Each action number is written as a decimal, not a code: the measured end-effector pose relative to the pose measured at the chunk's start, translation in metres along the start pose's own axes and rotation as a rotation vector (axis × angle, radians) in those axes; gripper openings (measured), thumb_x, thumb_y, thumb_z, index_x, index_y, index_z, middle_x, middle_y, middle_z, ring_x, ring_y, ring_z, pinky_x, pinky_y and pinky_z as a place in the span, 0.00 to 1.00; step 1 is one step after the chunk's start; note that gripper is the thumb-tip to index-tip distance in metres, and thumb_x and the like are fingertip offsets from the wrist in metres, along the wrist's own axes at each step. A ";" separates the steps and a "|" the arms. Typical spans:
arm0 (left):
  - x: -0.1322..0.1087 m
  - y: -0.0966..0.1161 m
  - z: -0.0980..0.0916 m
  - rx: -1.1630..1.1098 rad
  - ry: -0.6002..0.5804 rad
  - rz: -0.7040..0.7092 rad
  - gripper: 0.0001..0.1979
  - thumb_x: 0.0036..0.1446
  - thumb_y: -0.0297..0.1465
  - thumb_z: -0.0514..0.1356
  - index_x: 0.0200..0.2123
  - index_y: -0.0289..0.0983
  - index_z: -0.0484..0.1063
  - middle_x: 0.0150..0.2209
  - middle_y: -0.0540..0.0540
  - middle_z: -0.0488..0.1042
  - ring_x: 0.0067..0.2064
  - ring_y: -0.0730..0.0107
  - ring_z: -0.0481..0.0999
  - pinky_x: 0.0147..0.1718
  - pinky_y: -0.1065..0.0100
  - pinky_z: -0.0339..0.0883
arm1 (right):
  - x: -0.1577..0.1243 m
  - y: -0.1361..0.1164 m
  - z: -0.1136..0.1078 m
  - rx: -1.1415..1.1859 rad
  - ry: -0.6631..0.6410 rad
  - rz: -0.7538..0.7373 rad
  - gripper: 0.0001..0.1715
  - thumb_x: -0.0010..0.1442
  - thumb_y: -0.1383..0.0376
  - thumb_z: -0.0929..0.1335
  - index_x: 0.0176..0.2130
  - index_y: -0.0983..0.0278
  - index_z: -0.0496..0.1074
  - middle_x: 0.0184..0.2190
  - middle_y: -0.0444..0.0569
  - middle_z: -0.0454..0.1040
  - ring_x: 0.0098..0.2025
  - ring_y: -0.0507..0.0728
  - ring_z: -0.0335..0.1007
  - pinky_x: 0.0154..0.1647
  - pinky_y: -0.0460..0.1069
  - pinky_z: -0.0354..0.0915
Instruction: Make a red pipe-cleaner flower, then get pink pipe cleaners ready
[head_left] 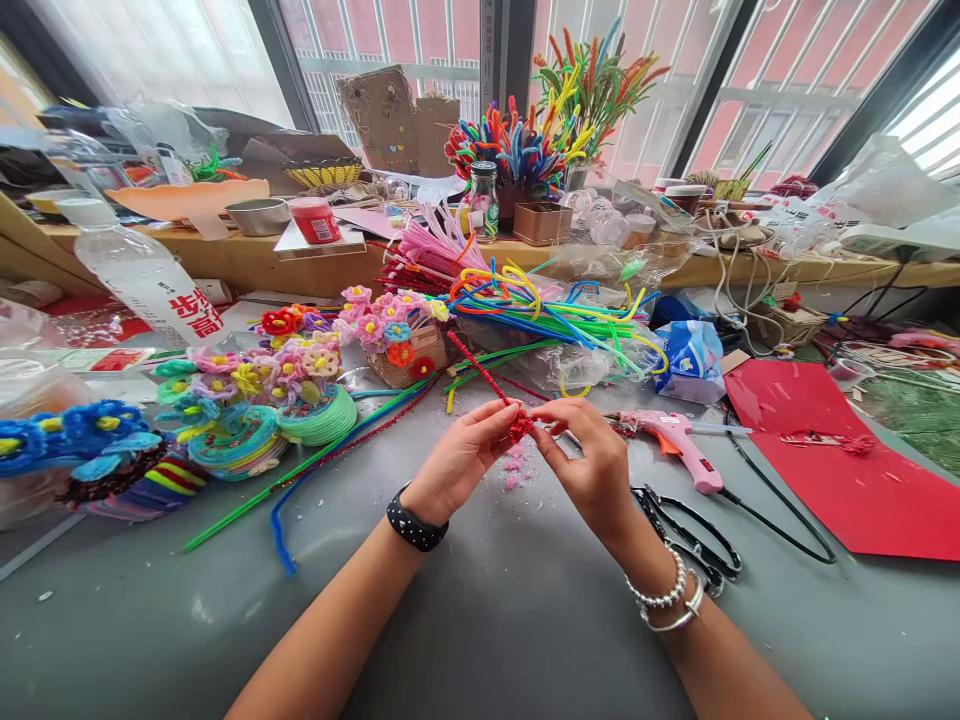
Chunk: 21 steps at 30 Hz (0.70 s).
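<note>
On tbl (480, 620): glue gun (684, 446) R of R hand (596, 465), flower pots (319, 415) far L.

Both hands (466, 446) (592, 458) pinch — fingertips (504, 416) close together.

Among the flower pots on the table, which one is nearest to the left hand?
The tan basket with pink, orange and red flowers is nearest the left hand. The green pot, the turquoise-banded pot and the red-striped pot are farther left.

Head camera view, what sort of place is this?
Probably a craft workspace: a pink glue gun lies on the gray table, fuzzy flowers stand in small pots, and colorful pipe cleaners lie heaped behind.
</note>
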<state>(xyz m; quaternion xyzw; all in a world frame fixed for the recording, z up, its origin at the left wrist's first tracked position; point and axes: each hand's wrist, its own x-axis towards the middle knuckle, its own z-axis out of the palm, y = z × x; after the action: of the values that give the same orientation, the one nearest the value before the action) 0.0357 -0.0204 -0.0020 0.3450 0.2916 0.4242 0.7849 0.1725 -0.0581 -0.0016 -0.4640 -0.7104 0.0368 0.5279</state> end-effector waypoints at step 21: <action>-0.003 -0.002 0.007 0.338 0.219 0.326 0.09 0.42 0.33 0.62 0.28 0.34 0.72 0.27 0.49 0.72 0.30 0.75 0.67 0.29 0.74 0.59 | -0.001 0.000 0.002 -0.041 -0.042 -0.032 0.07 0.53 0.69 0.63 0.34 0.63 0.70 0.31 0.49 0.70 0.35 0.54 0.66 0.37 0.50 0.64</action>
<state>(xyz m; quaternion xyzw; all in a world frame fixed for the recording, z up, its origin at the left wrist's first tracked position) 0.0408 -0.0259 0.0012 0.4659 0.3820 0.5251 0.6010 0.1709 -0.0584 -0.0030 -0.4622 -0.7293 0.0234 0.5039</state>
